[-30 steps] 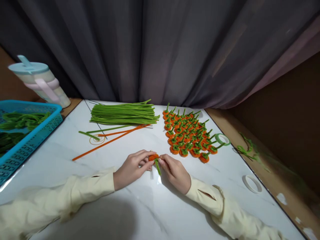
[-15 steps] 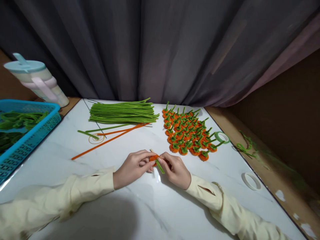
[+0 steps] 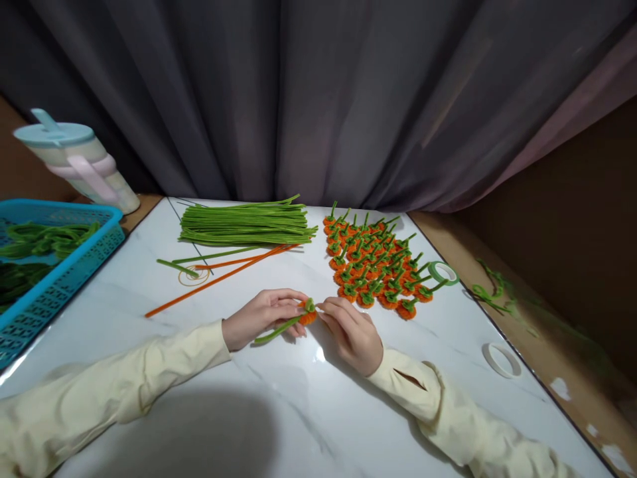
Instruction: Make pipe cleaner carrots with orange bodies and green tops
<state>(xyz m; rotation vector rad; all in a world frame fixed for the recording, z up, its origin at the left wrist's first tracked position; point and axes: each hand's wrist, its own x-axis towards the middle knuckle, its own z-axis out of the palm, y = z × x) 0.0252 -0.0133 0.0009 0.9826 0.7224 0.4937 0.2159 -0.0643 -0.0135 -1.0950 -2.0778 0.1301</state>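
A small orange pipe-cleaner pumpkin (image 3: 307,317) with a green curl on top is pinched in my left hand (image 3: 266,317). From it a loose green pipe-cleaner end (image 3: 273,335) sticks out to the lower left, under the left fingers. My right hand (image 3: 352,332) is closed, its thumb and fingertips at the pumpkin's right edge; what they pinch is too small to make out. Beyond my right hand stand rows of similar orange pumpkins (image 3: 375,262) with green leaves and upright stems.
A bundle of green pipe cleaners (image 3: 243,224) lies at the back. Orange pipe cleaners (image 3: 219,285) lie before it. At left are a blue basket (image 3: 64,282) with green pieces and a lidded tumbler (image 3: 92,166). Tape rolls (image 3: 442,273) and a white ring (image 3: 501,360) sit at right.
The pumpkin has been turned in my left hand: its green top now shows, and the loose green end points lower left instead of lower right. My right fingers have shifted to its right edge.
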